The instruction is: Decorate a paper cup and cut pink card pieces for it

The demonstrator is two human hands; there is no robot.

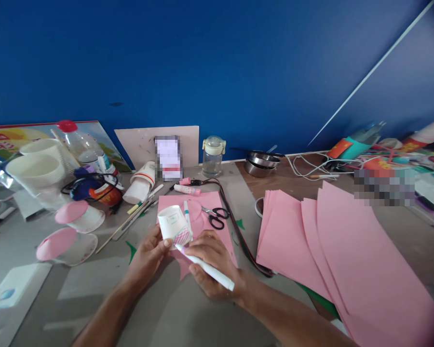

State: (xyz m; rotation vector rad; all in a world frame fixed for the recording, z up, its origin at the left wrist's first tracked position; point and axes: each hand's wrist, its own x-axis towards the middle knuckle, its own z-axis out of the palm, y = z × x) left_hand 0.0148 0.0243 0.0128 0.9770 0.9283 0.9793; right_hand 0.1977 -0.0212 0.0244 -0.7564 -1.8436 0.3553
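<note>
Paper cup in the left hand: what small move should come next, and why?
Probably another short stroke on the pink hatching: the right hand holds the white marker with its tip close to the hatching's lower edge, and the left hand holds the paper cup with that side showing.

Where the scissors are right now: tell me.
In the head view, the scissors lie near the middle, at the right edge of the pink sheet, just beyond the right hand and right of the white cup.

Patterned white cup [172, 222] and marker [217, 276] in the hands [210, 250], black-handled scissors [214, 215] on pink paper [211, 200] beyond.
</note>
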